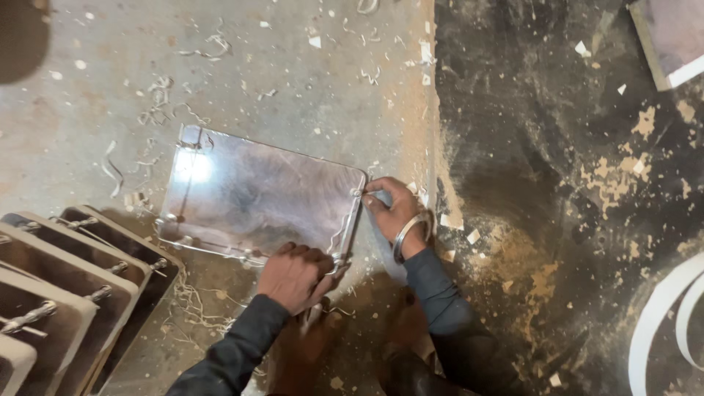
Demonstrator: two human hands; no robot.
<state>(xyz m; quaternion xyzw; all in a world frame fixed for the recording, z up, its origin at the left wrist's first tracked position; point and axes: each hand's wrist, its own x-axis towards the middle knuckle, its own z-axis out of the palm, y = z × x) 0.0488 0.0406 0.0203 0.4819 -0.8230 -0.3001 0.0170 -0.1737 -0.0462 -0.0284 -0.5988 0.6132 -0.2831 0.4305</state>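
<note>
A shiny rectangular metal tray with rounded corners lies flat on the dusty concrete floor. My left hand is closed over the tray's near edge, close to its right corner. At the tray's right edge, my right hand pinches the far corner with its fingertips; a metal bangle circles that wrist. Both arms wear dark sleeves. Light glares off the tray's left end.
A stack of similar brown trays with metal handles leans at the lower left. Curled metal shavings and white chips litter the floor. Right of the concrete lies dark dirty ground, with a framed board at top right.
</note>
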